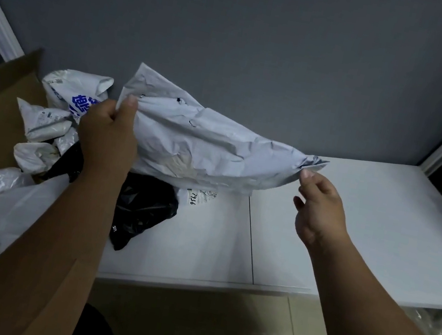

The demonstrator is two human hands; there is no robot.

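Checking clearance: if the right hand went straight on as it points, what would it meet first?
The grey mailer bag, whose corner the right hand pinches; beyond, probably the grey wall, depth unclear.

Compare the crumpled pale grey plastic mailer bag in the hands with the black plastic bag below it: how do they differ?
The pale grey plastic mailer bag is held up, left hand gripping one end, right hand pinching the other corner; the black plastic bag lies on the white table. The grey one looks matte and stretched wide; the black one glossy and bunched smaller. Both are crumpled soft plastic.
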